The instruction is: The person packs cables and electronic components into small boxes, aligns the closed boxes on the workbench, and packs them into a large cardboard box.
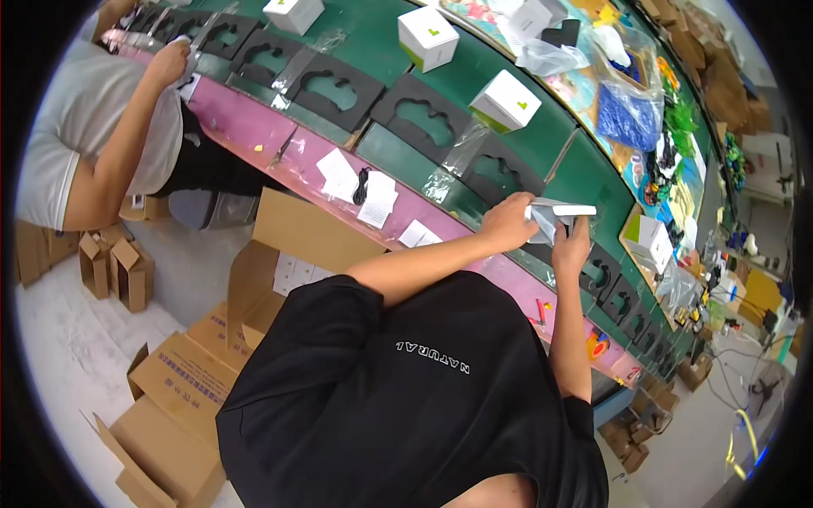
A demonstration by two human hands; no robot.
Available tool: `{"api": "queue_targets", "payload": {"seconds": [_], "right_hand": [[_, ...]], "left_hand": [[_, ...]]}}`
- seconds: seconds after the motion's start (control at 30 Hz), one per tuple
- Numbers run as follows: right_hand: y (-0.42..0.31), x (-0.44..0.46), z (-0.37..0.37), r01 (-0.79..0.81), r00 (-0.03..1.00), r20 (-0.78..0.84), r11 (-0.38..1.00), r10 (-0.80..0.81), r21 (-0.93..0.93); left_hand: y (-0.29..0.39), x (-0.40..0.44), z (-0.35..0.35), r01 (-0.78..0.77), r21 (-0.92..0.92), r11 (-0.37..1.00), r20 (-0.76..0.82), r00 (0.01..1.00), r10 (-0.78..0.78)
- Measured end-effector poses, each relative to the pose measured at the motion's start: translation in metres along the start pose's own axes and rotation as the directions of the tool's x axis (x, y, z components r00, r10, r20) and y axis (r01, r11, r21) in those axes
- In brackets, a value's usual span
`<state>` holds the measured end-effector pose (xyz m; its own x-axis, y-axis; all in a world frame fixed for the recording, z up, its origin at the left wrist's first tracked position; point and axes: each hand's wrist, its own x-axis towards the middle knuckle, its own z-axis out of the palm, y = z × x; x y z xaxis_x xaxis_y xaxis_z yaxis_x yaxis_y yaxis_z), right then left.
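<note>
A small white box [543,224] with an open flap is held up over the near side of the green conveyor line. My left hand [509,222] grips its left side with the fingers bent around it. From below and to the right, my right hand [572,247] holds the same box, its fingers closed on the edge. What is inside the box cannot be made out. Just left of my left hand lies a black foam insert [500,173] with a shaped cut-out.
Several black foam inserts [419,114] line the green belt [373,51]. White boxes [506,102] stand beyond them. Leaflets [378,201] and a black cable [362,186] lie on the pink ledge [313,157]. A co-worker [110,127] works at left; an open carton [318,229] stands beside me.
</note>
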<state>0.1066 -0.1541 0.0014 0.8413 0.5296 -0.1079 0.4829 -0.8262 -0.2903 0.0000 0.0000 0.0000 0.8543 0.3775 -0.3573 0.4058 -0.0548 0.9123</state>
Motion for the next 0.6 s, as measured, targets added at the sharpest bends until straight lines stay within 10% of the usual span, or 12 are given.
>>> {"api": "queue_targets", "payload": {"seconds": [0.13,0.17,0.3,0.4,0.47,0.53,0.6], "right_hand": [[-0.018,-0.049,-0.005,0.064,0.867,-0.467,0.887,0.177,0.457],[-0.007,-0.068,-0.004,-0.081,0.909,-0.357,0.931,0.216,0.356],[-0.026,-0.106,0.046,0.147,0.955,0.197,0.928,-0.224,0.343],[-0.093,-0.078,0.108,0.481,0.772,0.183,0.748,-0.608,0.457],[-0.148,-0.060,0.143,0.597,0.662,0.216,0.678,-0.718,0.429],[-0.200,-0.035,0.168,0.674,0.479,0.307,0.568,-0.823,0.472],[-0.238,-0.018,0.211,0.913,0.316,0.268,0.368,-0.910,0.174]], "left_hand": [[0.001,0.015,-0.009,-0.001,0.102,0.995,-0.062,0.998,0.008],[-0.006,0.025,-0.009,-0.005,0.115,0.993,-0.047,0.999,0.010],[-0.009,0.028,-0.062,-0.050,0.080,0.996,-0.133,0.989,0.060],[-0.029,0.010,-0.130,-0.112,0.056,0.992,-0.382,0.916,0.125],[-0.010,-0.030,-0.191,0.110,-0.150,0.982,-0.354,0.922,-0.157],[-0.015,-0.065,-0.226,-0.076,-0.233,0.969,-0.562,0.824,-0.071],[-0.022,-0.104,-0.253,-0.019,-0.192,0.981,-0.697,0.707,-0.122]]}}
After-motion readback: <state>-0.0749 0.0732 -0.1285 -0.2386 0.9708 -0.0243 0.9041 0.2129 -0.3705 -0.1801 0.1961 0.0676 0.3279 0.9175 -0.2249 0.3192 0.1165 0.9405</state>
